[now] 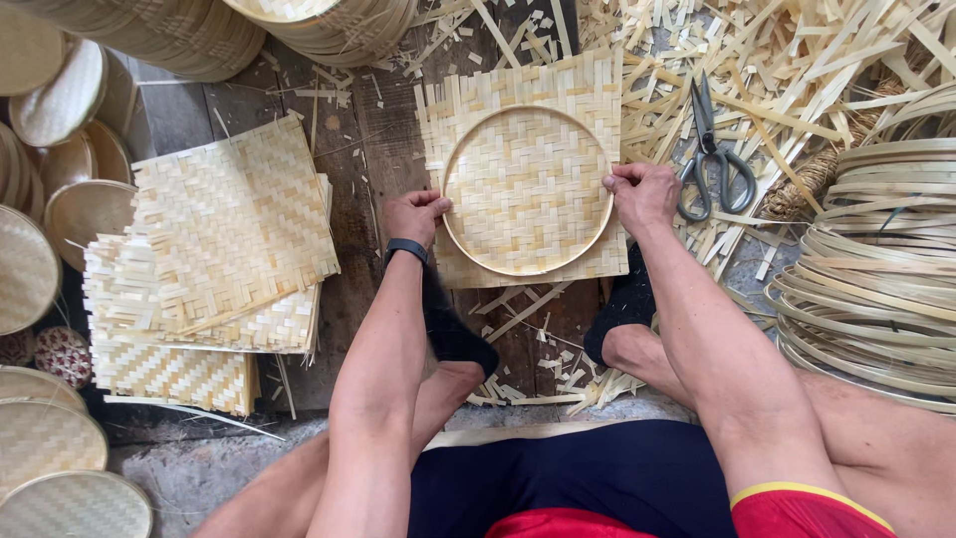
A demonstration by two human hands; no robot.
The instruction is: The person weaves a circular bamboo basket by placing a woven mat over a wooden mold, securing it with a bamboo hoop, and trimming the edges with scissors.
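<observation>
Both hands press a round pale bamboo hoop [528, 191] onto a square woven bamboo mat [588, 85] on the dark plank floor [373, 139]. The left hand [415, 216] and right hand [642, 194] each seem clenched on the hoop's rim, grip closed. Grey metal scissors [709, 154] lie just right.

No packages, labels, signs or screens show here, as far as the view allows.

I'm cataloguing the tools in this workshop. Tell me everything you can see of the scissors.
The scissors lie flat on a litter of pale bamboo strips, just right of the woven square mat. They look like dark grey metal, with two large looped handles pointing toward the person and short blades, nearly closed, pointing away. Nothing grips them; the right hand is close beside the handles, apparently apart.
</observation>
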